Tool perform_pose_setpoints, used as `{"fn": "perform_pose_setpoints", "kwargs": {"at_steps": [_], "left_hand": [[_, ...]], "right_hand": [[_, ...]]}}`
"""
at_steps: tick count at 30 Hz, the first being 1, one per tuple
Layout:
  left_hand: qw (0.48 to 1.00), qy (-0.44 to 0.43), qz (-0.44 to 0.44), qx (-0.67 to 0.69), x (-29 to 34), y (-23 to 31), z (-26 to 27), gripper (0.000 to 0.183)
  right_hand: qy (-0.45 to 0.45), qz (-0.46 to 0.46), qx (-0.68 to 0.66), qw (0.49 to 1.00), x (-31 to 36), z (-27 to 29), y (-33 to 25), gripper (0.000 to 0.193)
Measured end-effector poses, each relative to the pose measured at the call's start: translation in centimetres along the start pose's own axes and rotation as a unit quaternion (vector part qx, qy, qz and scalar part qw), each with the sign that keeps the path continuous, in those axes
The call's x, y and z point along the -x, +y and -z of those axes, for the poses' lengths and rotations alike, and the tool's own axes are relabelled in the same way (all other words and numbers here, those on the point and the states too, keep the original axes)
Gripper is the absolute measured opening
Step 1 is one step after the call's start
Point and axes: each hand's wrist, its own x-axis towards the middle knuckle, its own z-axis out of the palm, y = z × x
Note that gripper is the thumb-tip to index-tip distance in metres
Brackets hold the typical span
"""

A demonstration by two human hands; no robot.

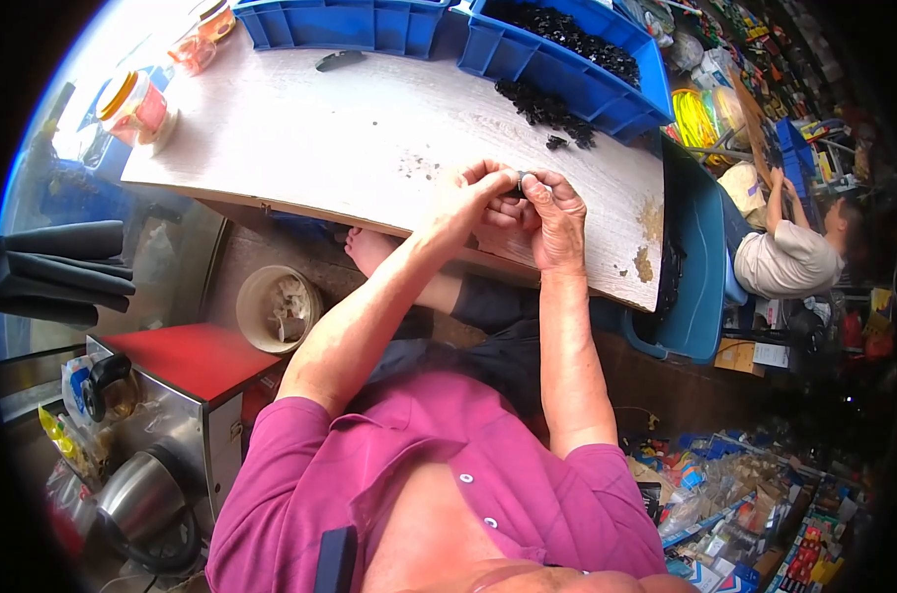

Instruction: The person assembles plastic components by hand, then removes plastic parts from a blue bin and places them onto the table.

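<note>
My left hand (pixel 481 190) and my right hand (pixel 559 212) meet over the near edge of the white table (pixel 300 138). Between their fingertips is a small black part (pixel 521 184), pinched from both sides. The fingers cover most of it, so its exact kind cannot be made out. Beyond my hands, a loose heap of similar small black pieces (pixel 542 111) lies against a blue bin (pixel 607 111). More black pieces (pixel 567 38) fill that bin. A single dark flat piece (pixel 340 61) rests near the table's far side.
Another blue bin (pixel 340 32) stands at the far left, with lidded jars (pixel 137 111) along that side. A bucket (pixel 261 306) and a red-topped cabinet (pixel 187 356) are at lower left. To the right are a teal tub (pixel 700 267) and a seated person (pixel 784 247).
</note>
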Motion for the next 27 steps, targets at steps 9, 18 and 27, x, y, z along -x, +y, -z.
{"fn": "perform_pose_setpoints", "kwargs": {"at_steps": [9, 18, 27], "left_hand": [[0.996, 0.081, -0.029, 0.022, -0.7, -0.7, -0.3, 0.009], [0.998, 0.018, -0.057, 0.021, -1.4, -2.3, 0.7, 0.008], [0.531, 0.384, -0.484, -0.580, -8.5, 5.9, 13.0, 0.043]], "right_hand": [[0.023, -0.026, 0.103, 0.994, 0.2, -1.1, -1.4, 0.022], [0.037, 0.028, 0.113, 0.993, 0.0, -0.7, 0.7, 0.024], [0.090, -0.027, 0.016, 0.995, 0.8, 1.6, -2.1, 0.040]]}}
